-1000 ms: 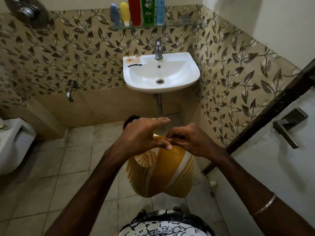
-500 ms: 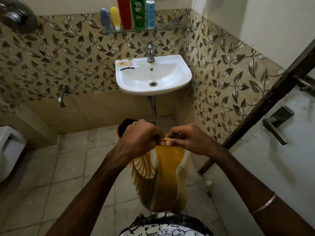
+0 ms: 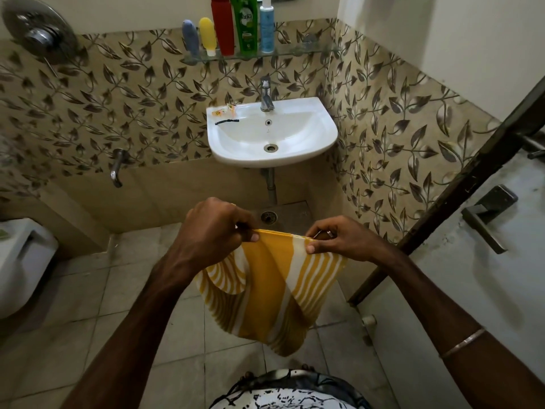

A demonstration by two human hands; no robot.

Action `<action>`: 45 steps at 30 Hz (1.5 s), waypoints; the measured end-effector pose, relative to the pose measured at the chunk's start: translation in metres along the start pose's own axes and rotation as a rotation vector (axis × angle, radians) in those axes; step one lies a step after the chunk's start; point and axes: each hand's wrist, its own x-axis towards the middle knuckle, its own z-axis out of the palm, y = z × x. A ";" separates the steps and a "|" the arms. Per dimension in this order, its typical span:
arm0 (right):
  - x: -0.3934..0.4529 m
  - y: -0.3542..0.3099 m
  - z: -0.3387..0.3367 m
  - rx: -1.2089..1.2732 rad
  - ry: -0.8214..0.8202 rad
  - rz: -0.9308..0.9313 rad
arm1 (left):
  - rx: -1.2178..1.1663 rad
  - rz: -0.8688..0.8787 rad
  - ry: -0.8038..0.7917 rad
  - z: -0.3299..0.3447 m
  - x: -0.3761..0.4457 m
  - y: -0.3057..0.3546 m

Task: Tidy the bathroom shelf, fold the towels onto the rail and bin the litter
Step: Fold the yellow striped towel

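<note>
Both hands up at chest height over the floor [image 3: 88, 305], holding a yellow-and-white striped towel [image 3: 274, 290] by its top edge. Left hand [image 3: 215, 228] curled into a loose fist, thumb & forefinger pinching the towel's left top corner. Right hand [image 3: 339, 237] pinches the right end of the same edge betw. thumb & forefinger; the other fingers [image 3: 324, 233] are bent in behind, ring on one. Top edge is pulled fairly straight betw. the two hands; rest of towel hangs down in folds, w/ a curled flap on the left side, bottom tip near the person's patterned shirt [image 3: 289, 394]. A thin bangle [image 3: 463, 342] sits on the right forearm.

Ahead: white sink [image 3: 309, 143] on the leaf-tiled wall, tap [image 3: 266, 95] at its back. On the sink's left rim, small orange-white scraps [image 3: 224, 111] and a thin black item [image 3: 226, 122] just in front of them, can't tell what it is. Above the sink, glass shelf [image 3: 309, 50] w/ five bottles upright in a row at its left half: grey-blue [image 3: 190, 38], yellow [image 3: 206, 35], red [image 3: 223, 23], green [image 3: 247, 23], light blue [image 3: 267, 28]; right half of shelf bare but for its bracket.

Low wall tap [image 3: 118, 169] left of the sink, shower fitting [image 3: 38, 33] top left, toilet [image 3: 20, 261] at left edge. Floor drain [image 3: 268, 216] under the sink. Door [image 3: 472, 290] w/ handle [image 3: 486, 216] at right.
</note>
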 end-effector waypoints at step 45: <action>-0.012 -0.034 -0.005 -0.205 -0.015 -0.016 | -0.105 0.036 -0.002 0.027 0.008 0.011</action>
